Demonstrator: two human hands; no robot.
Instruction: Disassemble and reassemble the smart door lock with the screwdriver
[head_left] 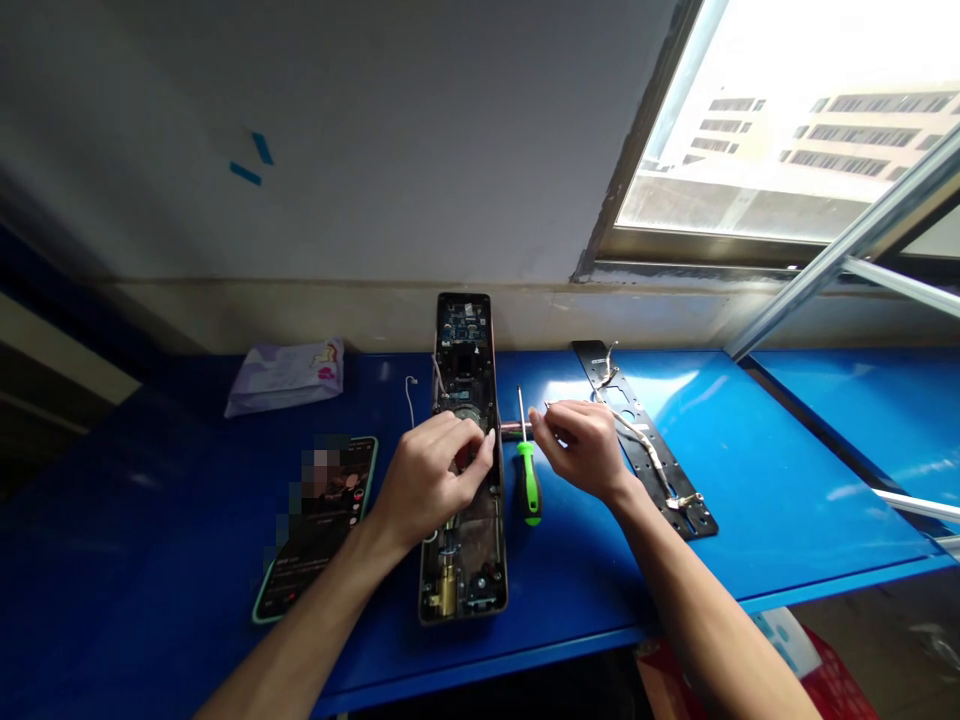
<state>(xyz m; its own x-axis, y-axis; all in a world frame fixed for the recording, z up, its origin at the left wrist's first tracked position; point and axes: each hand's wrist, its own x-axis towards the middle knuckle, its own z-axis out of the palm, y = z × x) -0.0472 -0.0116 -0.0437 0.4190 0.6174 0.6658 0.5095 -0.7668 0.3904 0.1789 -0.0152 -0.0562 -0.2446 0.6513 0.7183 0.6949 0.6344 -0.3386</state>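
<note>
A long opened door-lock body [463, 400] lies lengthwise on the blue table [750, 460], its circuit board and brass parts showing. My left hand [435, 475] rests on its middle with the fingers curled and pinched on something small inside that I cannot make out. My right hand [581, 445] hovers just right of the lock, fingers curled in a pinch near a small metal piece. A green-handled screwdriver [528, 470] lies between the two hands.
A black metal plate [652, 460] with holes and a white cable lies right of my right hand. A phone [319, 525] with a lit screen lies at the left, a tissue pack [289, 375] behind it. A window frame stands at the right.
</note>
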